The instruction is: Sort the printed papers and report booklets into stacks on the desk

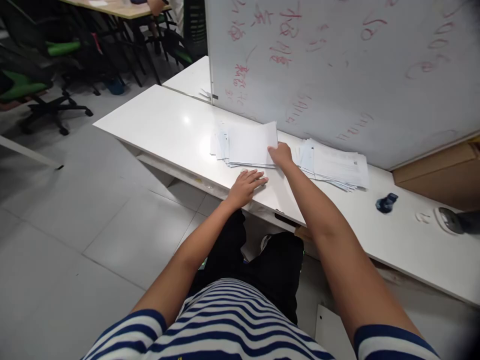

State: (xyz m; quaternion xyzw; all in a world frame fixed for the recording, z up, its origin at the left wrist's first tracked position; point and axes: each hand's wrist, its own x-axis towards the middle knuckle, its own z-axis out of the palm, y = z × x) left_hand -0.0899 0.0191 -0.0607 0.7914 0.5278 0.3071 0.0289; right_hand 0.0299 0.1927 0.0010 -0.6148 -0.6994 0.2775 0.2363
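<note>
My right hand (pixel 280 154) pinches the right edge of a white paper sheet (pixel 253 142), whose corner lifts a little. Beneath that sheet lies a loose stack of papers (pixel 222 145), fanned out to the left. Flat on the desk, with fingers spread, my left hand (pixel 247 187) rests just in front of this stack and holds nothing. A second paper stack (pixel 339 165), its top page printed, sits to the right of my right hand with its edges uneven.
The long white desk (pixel 157 120) runs along a whiteboard (pixel 337 65) with red writing. At the right are a dark blue strapped item (pixel 386 202), a white-rimmed black object (pixel 450 220) and a cardboard box (pixel 438 172). Office chairs (pixel 60 47) stand at the far left.
</note>
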